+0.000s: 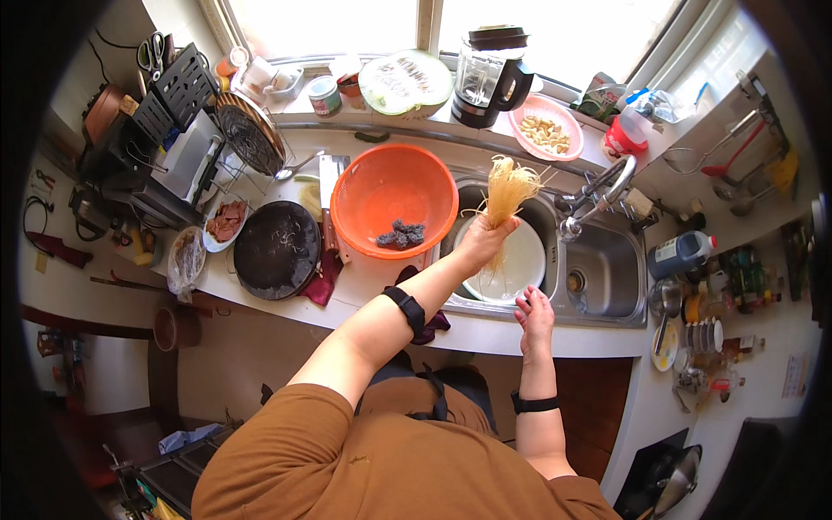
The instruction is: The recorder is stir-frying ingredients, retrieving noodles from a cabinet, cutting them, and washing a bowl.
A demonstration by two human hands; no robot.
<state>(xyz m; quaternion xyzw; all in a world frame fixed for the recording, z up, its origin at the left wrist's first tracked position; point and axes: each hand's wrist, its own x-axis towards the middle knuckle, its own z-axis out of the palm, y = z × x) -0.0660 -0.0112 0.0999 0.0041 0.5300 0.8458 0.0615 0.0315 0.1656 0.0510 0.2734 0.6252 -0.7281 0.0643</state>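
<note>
My left hand grips a bundle of thin, pale yellow noodle-like strands. The bundle fans out above the fist, and loose ends hang down below it. Under the hand, a round white basin sits in the left bowl of the steel sink; it seems to hold cloudy liquid. My right hand is by the basin's near rim, empty, palm up with fingers apart. Left of the sink, an orange plastic colander contains a dark grey clump that I cannot identify.
A faucet arches over the sink. A cleaver, a black round pan and a plate of sliced meat occupy the left counter. On the windowsill stand a cut melon, a blender and a pink basket.
</note>
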